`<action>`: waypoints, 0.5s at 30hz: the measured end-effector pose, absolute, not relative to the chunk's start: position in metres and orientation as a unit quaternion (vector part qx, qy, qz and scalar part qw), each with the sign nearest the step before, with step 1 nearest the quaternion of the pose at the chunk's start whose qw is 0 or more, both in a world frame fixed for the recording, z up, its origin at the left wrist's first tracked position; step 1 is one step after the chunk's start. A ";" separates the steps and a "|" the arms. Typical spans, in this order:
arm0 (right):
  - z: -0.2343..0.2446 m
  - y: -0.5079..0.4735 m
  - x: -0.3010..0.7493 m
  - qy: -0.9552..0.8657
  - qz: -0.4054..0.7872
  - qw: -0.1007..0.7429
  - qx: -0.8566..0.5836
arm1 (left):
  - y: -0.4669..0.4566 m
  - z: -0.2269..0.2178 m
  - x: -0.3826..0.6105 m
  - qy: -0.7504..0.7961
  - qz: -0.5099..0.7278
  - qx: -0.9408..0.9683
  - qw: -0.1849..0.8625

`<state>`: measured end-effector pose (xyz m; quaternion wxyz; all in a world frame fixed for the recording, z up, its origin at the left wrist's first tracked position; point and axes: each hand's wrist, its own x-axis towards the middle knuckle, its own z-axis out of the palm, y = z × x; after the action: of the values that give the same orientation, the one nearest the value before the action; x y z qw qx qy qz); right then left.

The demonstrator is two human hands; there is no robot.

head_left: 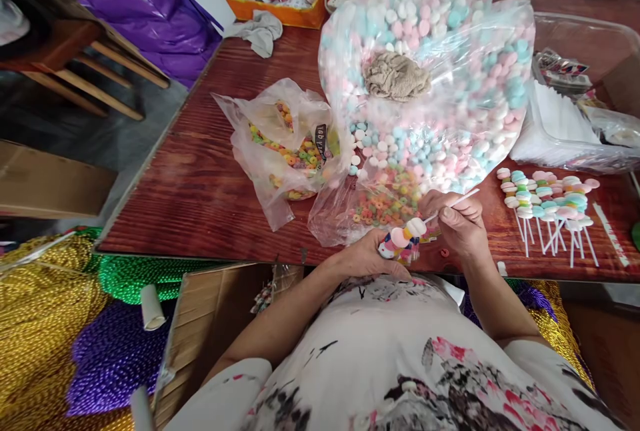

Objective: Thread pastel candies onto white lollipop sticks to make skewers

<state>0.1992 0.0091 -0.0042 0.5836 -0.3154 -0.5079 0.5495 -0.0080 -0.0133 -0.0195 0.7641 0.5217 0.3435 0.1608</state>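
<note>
My right hand (465, 224) is closed on the white stick of a marshmallow skewer (415, 226), thumb against fingers. The skewer's pink and white sweets point down and left, with their lower end at a small printed bag (388, 248). My left hand (371, 254) is closed round this bag, close to my body at the table edge. How far the sweets sit inside the bag, I cannot tell. Several other marshmallow skewers (547, 197) lie in a pile to the right, sticks towards me. Just beyond my hands is a clear bag of ring-shaped candies (387, 197).
A large clear bag of pastel marshmallows (480, 84) fills the back, a brown cloth (397, 76) on it. To its left stands an open bag of ring candies (300, 154). A clear plastic bin (565, 161) is at right, an orange tray (240, 7) at back left.
</note>
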 end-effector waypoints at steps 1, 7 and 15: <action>-0.006 0.010 0.200 -0.508 0.555 0.574 -0.323 | -0.013 -0.019 -0.008 0.344 0.163 0.508 0.773; -0.017 0.011 0.200 -0.466 0.521 0.570 -0.431 | -0.014 -0.016 -0.006 0.437 0.244 0.617 0.607; -0.021 0.003 0.169 -0.333 0.535 0.635 -0.447 | -0.008 -0.013 -0.008 0.534 0.198 0.769 0.291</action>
<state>0.1690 0.0027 -0.0205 0.6348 -0.4475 -0.3325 0.5350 -0.0083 -0.0077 -0.0129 0.2913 0.7687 0.5340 0.1976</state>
